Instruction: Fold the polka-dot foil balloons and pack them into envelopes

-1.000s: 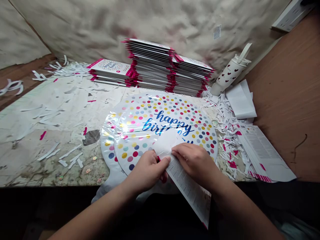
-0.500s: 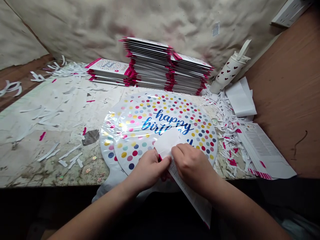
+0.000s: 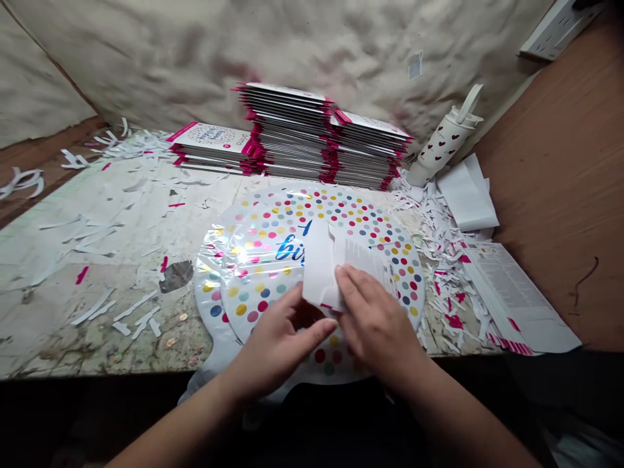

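From where I'm standing, the person's left hand (image 3: 277,344) and right hand (image 3: 375,325) are working just above a round foil balloon (image 3: 258,279), which lies flat in its clear film on the table (image 3: 97,260). It's printed with coloured polka dots, and blue lettering shows beside the paper. A folded white paper piece (image 3: 319,266) stands tilted on the balloon's middle, joined to a printed leaflet (image 3: 363,257) that fans out to its right. The left hand's grip is open, fingers spread and thumb raised, with the fingertips just beside the lower edge of the white paper, holding nothing that I can see. The right hand lies over the leaflet, its fingertips (image 3: 344,276) on the paper, but I can't tell whether that grip is closed on it or only pressing. A second foil balloon (image 3: 207,292) lies partly under the first, towards the left. Behind them, stacks of packaged balloons (image 3: 287,130) with pink edges stand against a quilted cloth wall (image 3: 292,39). To the right are a white bottle with red hearts (image 3: 443,146), lying tilted, and a heap of shredded paper strips (image 3: 439,260). Loose white scraps (image 3: 92,309) are scattered over the left of the table.
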A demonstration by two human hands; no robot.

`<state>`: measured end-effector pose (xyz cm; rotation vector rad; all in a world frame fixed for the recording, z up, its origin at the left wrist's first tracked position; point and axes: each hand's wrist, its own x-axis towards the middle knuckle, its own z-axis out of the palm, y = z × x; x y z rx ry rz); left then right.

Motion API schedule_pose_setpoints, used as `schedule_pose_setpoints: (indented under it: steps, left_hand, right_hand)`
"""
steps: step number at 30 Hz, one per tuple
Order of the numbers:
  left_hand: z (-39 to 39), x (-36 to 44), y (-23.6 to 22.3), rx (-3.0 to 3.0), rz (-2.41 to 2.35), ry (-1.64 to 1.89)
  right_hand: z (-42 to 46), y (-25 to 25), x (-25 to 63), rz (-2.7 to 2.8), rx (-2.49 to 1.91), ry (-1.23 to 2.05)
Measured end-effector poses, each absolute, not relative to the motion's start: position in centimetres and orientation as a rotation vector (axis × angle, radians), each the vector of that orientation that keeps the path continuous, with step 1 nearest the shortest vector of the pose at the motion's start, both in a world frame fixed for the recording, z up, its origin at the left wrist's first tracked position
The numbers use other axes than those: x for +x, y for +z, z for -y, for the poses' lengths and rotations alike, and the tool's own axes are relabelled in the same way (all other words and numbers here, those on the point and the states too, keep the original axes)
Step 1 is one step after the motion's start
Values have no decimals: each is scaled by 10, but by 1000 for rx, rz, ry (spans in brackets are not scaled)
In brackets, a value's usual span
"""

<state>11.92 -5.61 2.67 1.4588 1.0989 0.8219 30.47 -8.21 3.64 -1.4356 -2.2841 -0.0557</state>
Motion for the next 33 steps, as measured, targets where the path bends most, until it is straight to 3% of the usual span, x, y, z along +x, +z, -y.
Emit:
schedule_pose_setpoints:
  steps: [4, 7, 10, 18, 21, 24, 27, 33]
  left_hand:
    - [28, 80, 31, 2274, -1312, 1370]
    - [16, 58, 18, 2842, -903, 1029]
    - [30, 58, -5, 3007, -669, 851]
    - [62, 71, -19, 2911, -667, 479]
    - [54, 72, -9, 2690, -790, 378]
    - [44, 79, -3, 2461, -1217, 308]
    - [31, 85, -3, 2399, -1506, 267]
    - [12, 75, 6, 2242, -1401, 199]
  right_hand:
    - [58, 27, 314, 2161, -1016, -18]
    - [51, 13, 326, 2141, -921, 44]
    - [63, -8, 323, 2275, -940, -48]
    - [106, -25, 307, 2528, -1099, -21]
    - [95, -18, 306, 2418, -1196, 224]
    - [77, -9, 305, 2275, -1499, 514]
    - [64, 0, 302, 2257, -1720, 421]
    - [68, -1, 284, 2795, -1375, 120]
